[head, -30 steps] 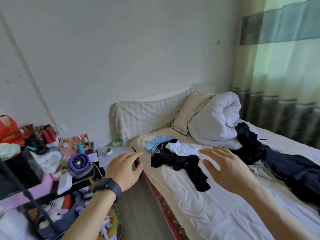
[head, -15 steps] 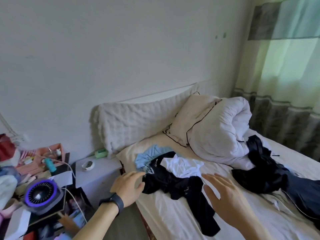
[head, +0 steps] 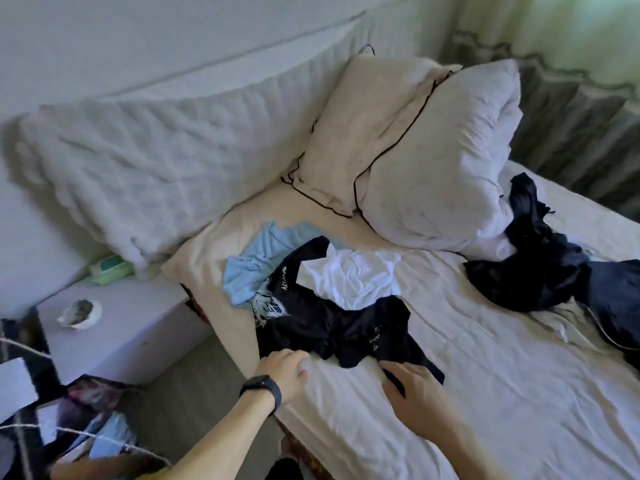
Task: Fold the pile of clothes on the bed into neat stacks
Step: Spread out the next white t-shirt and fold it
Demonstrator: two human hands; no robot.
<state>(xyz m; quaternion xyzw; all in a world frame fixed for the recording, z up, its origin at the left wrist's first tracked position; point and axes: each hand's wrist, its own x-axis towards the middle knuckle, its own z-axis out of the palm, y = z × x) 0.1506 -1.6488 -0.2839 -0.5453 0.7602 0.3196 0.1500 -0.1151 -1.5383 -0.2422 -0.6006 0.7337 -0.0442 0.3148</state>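
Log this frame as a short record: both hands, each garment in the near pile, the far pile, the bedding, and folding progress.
left hand: fingers curled on the near edge of the black garment
right hand: pinches the same edge further right
near pile: light blue garment partly under the black one; white garment lies across it
far pile: dark clothes, crumpled, against the rolled duvet
bedding: pillow beside the duvet; white sheet wrinkled
folded stacks: none visible
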